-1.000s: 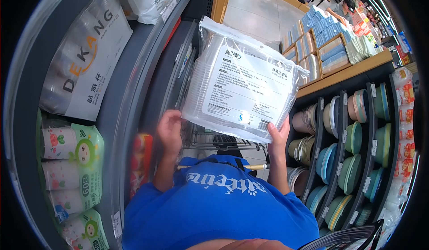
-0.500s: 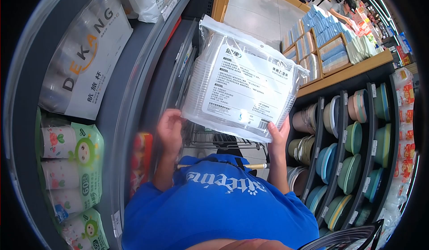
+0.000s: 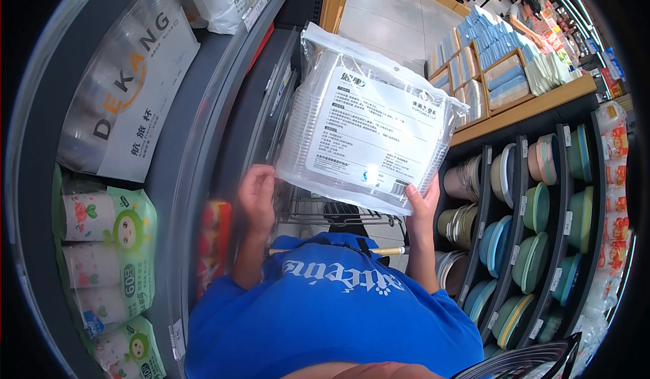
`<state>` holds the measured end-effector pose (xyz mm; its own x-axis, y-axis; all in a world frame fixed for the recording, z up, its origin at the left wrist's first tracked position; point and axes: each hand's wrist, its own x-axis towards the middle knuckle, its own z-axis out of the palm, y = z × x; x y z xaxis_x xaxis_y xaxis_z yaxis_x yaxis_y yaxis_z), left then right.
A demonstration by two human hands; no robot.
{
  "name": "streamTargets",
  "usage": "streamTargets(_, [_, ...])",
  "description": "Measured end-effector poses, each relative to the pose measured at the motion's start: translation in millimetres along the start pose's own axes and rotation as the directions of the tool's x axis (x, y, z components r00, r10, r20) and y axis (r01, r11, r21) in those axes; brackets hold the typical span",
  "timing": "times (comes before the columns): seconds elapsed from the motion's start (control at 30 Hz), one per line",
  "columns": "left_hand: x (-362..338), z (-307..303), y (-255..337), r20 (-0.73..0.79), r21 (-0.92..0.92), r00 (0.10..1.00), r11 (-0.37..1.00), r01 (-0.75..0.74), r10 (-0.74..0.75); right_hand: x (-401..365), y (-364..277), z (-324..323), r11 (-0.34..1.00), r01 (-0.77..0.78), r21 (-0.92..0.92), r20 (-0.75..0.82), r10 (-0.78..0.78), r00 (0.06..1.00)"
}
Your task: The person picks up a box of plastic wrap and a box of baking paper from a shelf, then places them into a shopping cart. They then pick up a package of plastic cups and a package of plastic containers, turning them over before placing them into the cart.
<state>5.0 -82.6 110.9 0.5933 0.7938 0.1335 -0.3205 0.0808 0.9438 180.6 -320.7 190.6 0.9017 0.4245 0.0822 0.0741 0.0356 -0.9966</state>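
Observation:
A clear plastic pack of disposable cups (image 3: 369, 128) is held up in front of my chest, its white printed back label facing me. My left hand (image 3: 258, 193) grips the pack's lower left corner, fingers curled behind it. At the lower right corner, my right hand (image 3: 423, 199) pinches the pack with the thumb on the front near the barcode. The stacked cups' ribbed rims show through the film on both sides. Beneath the pack, part of a wire shopping cart (image 3: 325, 213) is visible.
Left shelves hold a large DEKANG cup pack (image 3: 128, 88) and green packs of printed paper cups (image 3: 112, 257). On the right, a rack holds stacked coloured bowls (image 3: 528, 264). Behind it are folded towels (image 3: 487, 60) in wooden bins. A person (image 3: 525, 16) stands at the far right.
The pack and both my hands stay almost in place. The distant person's posture has shifted slightly.

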Motion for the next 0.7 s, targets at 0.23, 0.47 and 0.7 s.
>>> streamTargets(0.23, [0.4,0.7,0.0,-0.004,-0.040,1.000,0.999,-0.003,0.003,0.0,0.0,-0.3,1.000,0.001,0.006,-0.003,-0.001,1.000])
streamTargets(0.47, [4.0,-3.0,-25.7,0.053,0.165,0.985,0.974,0.152,-0.163,2.3,-2.2,1.2,0.998,0.007,-0.056,-0.008,-0.008,1.000])
streamTargets(0.7, [-1.1,0.4,-31.5,0.274,0.589,0.919,0.805,0.072,-0.282,1.5,28.0,-5.5,0.551,0.363,-0.751,0.244,-0.279,0.929])
